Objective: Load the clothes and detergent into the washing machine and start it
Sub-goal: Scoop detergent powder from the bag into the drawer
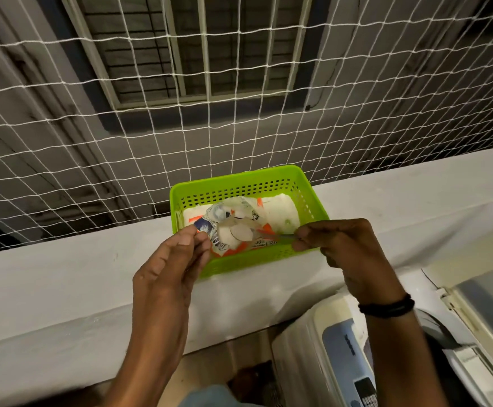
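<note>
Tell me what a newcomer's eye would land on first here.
The bright green basket on the white ledge at centre draws the eye first. The left hand and right hand each pinch an edge of a clear printed packet over it. Behind, a white net spans the whole upper frame, and a washing machine shows at lower right.

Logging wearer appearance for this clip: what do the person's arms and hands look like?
The left hand and right hand are bare, no gloves or rings showing. Both forearms are uncovered, no sleeves in view. A black wristband circles the right wrist; the left wrist carries nothing.
</note>
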`<state>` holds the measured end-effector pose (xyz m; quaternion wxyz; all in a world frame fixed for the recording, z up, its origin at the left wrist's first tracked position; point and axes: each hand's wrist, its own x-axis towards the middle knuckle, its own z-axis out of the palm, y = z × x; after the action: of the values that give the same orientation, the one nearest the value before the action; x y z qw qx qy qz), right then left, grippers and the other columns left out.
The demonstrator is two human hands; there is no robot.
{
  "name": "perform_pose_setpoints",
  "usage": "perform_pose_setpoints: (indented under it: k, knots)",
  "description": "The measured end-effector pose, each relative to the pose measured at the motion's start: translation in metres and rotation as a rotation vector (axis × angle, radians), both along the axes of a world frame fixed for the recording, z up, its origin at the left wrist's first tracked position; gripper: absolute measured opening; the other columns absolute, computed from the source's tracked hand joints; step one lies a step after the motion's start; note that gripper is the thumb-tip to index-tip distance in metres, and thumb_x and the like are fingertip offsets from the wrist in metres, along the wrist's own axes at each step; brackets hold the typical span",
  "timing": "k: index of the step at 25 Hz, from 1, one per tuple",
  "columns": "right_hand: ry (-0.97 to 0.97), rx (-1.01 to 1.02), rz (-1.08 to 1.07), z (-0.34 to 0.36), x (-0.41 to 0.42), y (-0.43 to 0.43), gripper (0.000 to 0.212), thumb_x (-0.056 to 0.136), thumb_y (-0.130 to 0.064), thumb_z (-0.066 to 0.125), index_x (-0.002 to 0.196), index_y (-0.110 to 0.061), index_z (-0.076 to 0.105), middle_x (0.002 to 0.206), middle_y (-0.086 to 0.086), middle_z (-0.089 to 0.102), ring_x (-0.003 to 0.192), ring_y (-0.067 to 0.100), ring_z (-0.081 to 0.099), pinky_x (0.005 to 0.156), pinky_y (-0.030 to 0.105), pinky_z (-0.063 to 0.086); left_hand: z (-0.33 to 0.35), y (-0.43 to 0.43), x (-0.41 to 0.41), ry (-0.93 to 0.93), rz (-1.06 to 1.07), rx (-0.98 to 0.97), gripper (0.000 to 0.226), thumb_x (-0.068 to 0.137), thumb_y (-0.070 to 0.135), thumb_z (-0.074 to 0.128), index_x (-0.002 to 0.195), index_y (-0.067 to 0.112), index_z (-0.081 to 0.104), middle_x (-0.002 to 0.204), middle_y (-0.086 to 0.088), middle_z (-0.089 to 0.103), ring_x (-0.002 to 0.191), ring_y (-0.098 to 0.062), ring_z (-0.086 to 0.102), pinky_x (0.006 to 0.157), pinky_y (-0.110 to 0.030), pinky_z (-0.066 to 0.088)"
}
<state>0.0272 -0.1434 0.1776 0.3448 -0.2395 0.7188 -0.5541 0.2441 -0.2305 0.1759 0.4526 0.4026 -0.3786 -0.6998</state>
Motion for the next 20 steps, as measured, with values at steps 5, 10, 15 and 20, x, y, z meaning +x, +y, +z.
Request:
perform_pose_setpoints:
  k: [5, 10, 15, 20]
  knots:
    - [-0.070, -0.050, -0.066, 0.009, -0.006, 0.051, 0.011, 0.084, -0.005, 0.068, 0.083, -0.008, 0.079, 0.078, 0.019, 0.076, 0.048, 0.013, 0.022, 0.047, 0.025, 0.021, 0.000, 0.014, -0.019, 0.043, -0.032, -0.049, 0.030, 0.097, 0.015, 0.049, 0.117, -0.001, 0.063, 0.112, -0.021, 0.069, 0.106, -0.029, 0.067, 0.097, -0.035, 0.051]
    - [-0.011, -0.075, -0.266, 0.011, -0.018, 0.131, 0.012, 0.087, -0.010, 0.068, 0.084, -0.010, 0.080, 0.067, 0.006, 0.075, 0.050, 0.011, 0.042, 0.051, 0.024, 0.033, -0.013, 0.037, -0.062, 0.069, -0.241, -0.122, 0.028, 0.097, 0.018, 0.047, 0.114, 0.004, 0.064, 0.105, -0.011, 0.073, 0.098, -0.020, 0.069, 0.093, -0.028, 0.053]
    - [0.014, -0.119, -0.638, -0.025, -0.037, 0.236, 0.011, 0.086, -0.002, 0.068, 0.084, -0.003, 0.079, 0.079, 0.019, 0.076, 0.073, 0.023, 0.070, 0.073, 0.033, 0.052, -0.041, 0.079, -0.134, -0.012, -0.622, -0.114, 0.055, 0.075, 0.047, 0.069, 0.113, 0.008, 0.064, 0.105, -0.006, 0.072, 0.102, -0.021, 0.069, 0.091, -0.028, 0.055]
    - [-0.038, -0.040, -1.050, -0.097, -0.056, 0.347, 0.012, 0.086, -0.002, 0.069, 0.081, -0.006, 0.079, 0.072, 0.011, 0.077, 0.063, 0.010, 0.069, 0.061, 0.019, 0.050, -0.077, 0.170, -0.224, -0.215, -0.929, -0.174, 0.017, 0.090, 0.022, 0.059, 0.101, 0.018, 0.072, 0.100, -0.008, 0.074, 0.099, -0.021, 0.070, 0.090, -0.032, 0.055]
